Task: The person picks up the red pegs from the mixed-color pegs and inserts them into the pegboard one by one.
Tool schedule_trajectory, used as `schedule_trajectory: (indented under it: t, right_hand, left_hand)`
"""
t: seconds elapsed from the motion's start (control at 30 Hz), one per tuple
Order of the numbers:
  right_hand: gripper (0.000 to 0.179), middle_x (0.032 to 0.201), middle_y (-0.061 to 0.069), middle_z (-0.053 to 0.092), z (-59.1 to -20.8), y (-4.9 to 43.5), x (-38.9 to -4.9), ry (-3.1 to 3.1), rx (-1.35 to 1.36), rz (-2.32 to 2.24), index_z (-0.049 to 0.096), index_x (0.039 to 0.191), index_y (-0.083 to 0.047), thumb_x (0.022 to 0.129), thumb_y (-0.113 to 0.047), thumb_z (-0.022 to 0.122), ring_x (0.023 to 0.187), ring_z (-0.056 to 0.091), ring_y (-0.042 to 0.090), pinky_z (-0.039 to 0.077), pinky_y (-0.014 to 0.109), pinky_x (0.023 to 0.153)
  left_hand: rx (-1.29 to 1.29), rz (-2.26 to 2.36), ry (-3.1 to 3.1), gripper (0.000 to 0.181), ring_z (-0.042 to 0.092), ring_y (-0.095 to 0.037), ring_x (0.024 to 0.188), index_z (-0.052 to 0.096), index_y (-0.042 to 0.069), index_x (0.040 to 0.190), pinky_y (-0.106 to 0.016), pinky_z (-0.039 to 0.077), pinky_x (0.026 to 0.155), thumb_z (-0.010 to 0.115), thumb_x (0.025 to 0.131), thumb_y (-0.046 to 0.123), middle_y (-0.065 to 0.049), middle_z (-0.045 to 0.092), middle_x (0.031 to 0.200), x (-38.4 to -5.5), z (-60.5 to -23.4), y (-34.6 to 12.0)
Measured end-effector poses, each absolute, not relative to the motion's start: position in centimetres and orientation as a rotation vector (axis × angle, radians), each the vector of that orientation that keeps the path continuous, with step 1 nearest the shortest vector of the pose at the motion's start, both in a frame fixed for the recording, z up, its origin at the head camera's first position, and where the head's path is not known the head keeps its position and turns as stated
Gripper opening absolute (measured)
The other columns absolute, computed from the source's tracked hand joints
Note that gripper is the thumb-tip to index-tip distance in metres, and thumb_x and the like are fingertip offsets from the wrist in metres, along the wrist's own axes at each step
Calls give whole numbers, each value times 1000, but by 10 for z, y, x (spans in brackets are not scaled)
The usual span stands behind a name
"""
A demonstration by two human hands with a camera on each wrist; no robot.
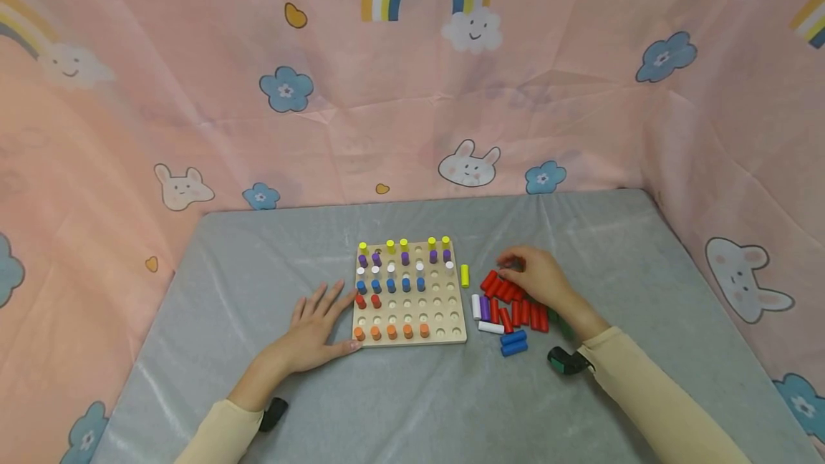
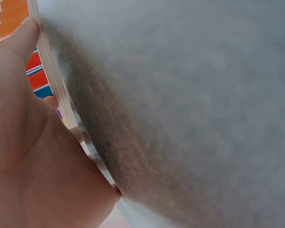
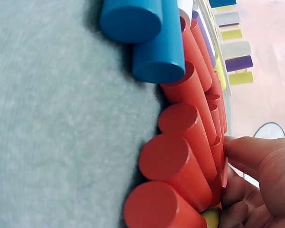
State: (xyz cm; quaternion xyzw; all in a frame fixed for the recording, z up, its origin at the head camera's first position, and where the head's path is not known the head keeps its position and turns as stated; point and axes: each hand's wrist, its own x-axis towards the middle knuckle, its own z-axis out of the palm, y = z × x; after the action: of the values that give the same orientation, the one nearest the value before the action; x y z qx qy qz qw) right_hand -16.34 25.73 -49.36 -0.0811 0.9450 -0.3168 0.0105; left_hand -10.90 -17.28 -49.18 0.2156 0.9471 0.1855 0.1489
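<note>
A wooden pegboard (image 1: 445, 321) lies on the table with rows of yellow, purple, white, blue, red and orange pegs standing in its holes. My left hand (image 1: 312, 341) rests flat at its left side, fingers spread, thumb and index fingertip touching the edge. In the left wrist view the thumb (image 2: 26, 35) lies against the board's side. To the right of the board my right hand (image 1: 538, 274) reaches over a heap of red pegs (image 1: 505, 291). Its thumb and bent index finger stand apart with nothing visible between them. In the right wrist view the thumb (image 3: 249, 149) overlaps the far red pegs.
Beside the heap lie white pegs (image 1: 491, 327), a purple peg (image 1: 485, 308) and two blue pegs (image 1: 513, 343). A yellow peg (image 1: 465, 276) lies near the board's right edge. A green peg (image 1: 559, 322) is partly hidden under the right wrist. Pink printed cloth (image 1: 380, 106) surrounds the table.
</note>
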Motion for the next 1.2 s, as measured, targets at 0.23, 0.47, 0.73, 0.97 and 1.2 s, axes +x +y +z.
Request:
schedule_trajectory:
  t: [0.23, 0.47, 0.73, 0.97, 1.2]
  right_hand:
    - [21, 99, 12, 71, -493, 258, -166, 2930, -250, -959, 73, 108, -6, 89, -16, 73, 91, 62, 25, 52, 49, 88]
    - [20, 94, 9, 68, -491, 257, -169, 2909, -242, -901, 74, 105, -7, 88, -18, 74, 86, 58, 22, 49, 40, 81]
    - [18, 91, 8, 68, -491, 257, -169, 2909, -227, -896, 75, 101, -6, 88, -18, 74, 84, 57, 20, 48, 36, 78]
    - [18, 92, 9, 70, -493, 258, -169, 2907, -221, -910, 75, 103, -6, 89, -17, 74, 85, 58, 21, 52, 43, 83]
    - [19, 93, 8, 71, -494, 259, -169, 2917, -236, -933, 76, 104, -7, 89, -18, 74, 86, 60, 21, 52, 45, 84]
  left_hand:
    - [634, 545, 2732, 90, 6, -43, 154, 22, 22, 159, -72, 7, 115, 63, 88, 60, -12, 12, 168, -110, -494, -174]
    - [642, 583, 2741, 90, 8, -44, 153, 25, 22, 158, -73, 7, 114, 64, 87, 62, -14, 15, 167, -110, -495, -175]
    - [626, 583, 2735, 91, 6, -44, 153, 25, 22, 158, -72, 5, 115, 64, 86, 62, -13, 13, 168, -109, -496, -174]
    - [622, 566, 2732, 90, 7, -43, 153, 25, 21, 158, -72, 6, 115, 64, 87, 61, -13, 13, 168, -109, -494, -172]
    - [599, 524, 2718, 90, 5, -42, 155, 23, 23, 159, -71, 6, 116, 61, 88, 63, -10, 11, 169, -110, -494, -172]
